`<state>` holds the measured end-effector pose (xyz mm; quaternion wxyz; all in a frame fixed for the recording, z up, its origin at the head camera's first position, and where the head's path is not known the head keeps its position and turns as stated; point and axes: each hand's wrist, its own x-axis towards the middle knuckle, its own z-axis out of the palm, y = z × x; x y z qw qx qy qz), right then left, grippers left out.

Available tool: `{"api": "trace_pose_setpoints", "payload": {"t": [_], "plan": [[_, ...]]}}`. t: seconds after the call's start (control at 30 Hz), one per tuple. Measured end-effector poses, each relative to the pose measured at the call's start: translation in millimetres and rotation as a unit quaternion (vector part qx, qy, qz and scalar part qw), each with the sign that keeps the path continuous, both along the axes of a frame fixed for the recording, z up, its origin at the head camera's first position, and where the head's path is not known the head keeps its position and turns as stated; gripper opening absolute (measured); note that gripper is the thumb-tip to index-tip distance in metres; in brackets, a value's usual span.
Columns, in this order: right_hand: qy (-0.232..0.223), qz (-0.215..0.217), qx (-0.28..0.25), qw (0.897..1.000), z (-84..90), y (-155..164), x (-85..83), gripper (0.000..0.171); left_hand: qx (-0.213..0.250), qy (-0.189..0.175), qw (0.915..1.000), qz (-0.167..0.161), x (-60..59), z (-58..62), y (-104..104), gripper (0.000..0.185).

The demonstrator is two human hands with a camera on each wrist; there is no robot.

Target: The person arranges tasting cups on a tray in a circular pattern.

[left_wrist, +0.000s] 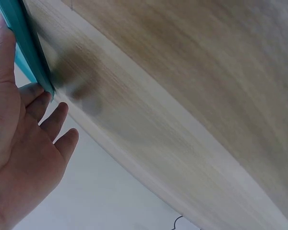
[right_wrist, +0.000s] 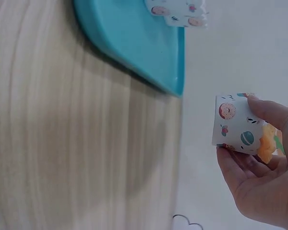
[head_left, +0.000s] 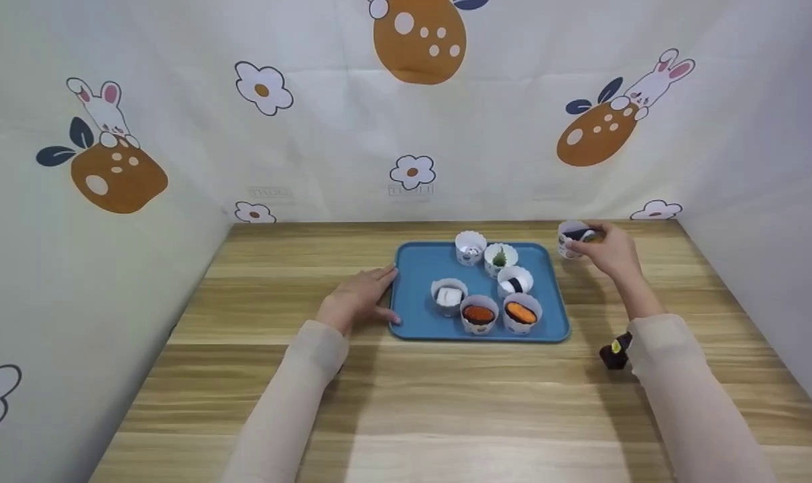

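Head view: right hand [head_left: 610, 251] pinches a paper sushi cup [head_left: 572, 239] beside the blue tray [head_left: 416, 322]. Left hand [head_left: 359, 298], fingers relaxed, steadies the tray's edge; keeping the cup upright seems wise.

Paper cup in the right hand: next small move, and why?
Probably carry the white printed paper cup left onto the blue plastic tray: the right hand grips it just off the tray's far right corner, and the left hand steadies the tray's left edge.

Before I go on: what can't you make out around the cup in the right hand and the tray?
- Paper cup contents: head view, right hand covers them; too small.
- Dark object on the table: head view, partly behind the right sleeve.
- Tray: left wrist view, cut off by the edge; left hand overlaps it.
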<state>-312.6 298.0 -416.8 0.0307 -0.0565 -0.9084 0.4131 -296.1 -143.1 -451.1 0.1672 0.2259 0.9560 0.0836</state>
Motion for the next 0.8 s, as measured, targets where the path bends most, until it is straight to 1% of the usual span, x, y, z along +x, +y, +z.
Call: {"api": "trace_pose_setpoints", "payload": {"t": [0.23,0.4,0.63,0.8], "plan": [[-0.003,0.017,-0.014,1.000,11.5,-18,0.2,0.075,0.015,-0.007,0.9999,0.003,0.4,-0.7,-2,0.101],[-0.002,0.028,-0.022,0.999,16.7,-30,0.5,0.075,0.014,-0.008,0.9998,0.008,0.5,-1.2,-2,0.101],[0.000,0.038,-0.038,0.999,19.9,-46,-0.8,0.072,0.002,-0.008,0.9999,0.009,-0.8,-1.5,-1,0.102],[0.012,0.051,-0.031,0.998,20.6,-59,-1.2,0.070,0.003,-0.006,1.0000,0.004,-1.3,-1.4,-1,0.101]]}}
